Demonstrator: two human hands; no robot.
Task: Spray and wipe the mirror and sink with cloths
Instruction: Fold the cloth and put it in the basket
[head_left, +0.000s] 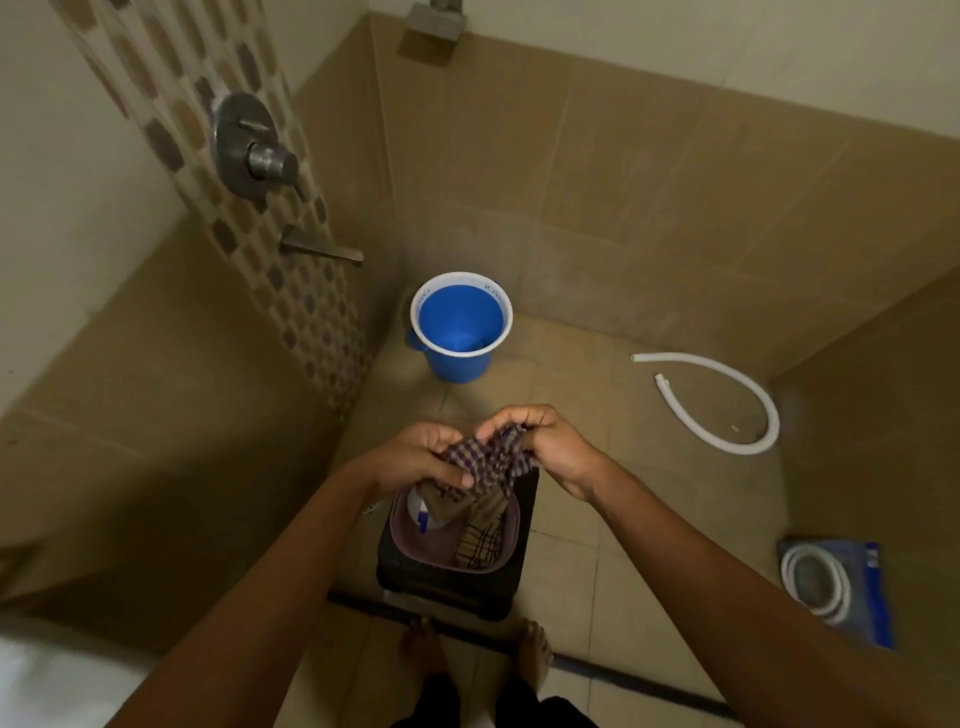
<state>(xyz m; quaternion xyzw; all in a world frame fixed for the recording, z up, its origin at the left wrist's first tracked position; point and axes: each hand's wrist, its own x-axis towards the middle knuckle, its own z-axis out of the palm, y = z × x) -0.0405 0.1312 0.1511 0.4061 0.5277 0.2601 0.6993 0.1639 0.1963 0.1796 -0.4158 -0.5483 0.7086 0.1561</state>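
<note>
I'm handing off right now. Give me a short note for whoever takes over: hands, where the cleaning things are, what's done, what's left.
Left hand and right hand both grip one checked cloth, bunched between them above the pink basin.
The basin sits on a dark stool and holds a spray bottle and another checked cloth.
A blue bucket stands on the floor near the wall.
Mirror and sink are not in view, so no spraying or wiping shows as done.
Left: take the bottle, spray and wipe mirror and sink.
</note>
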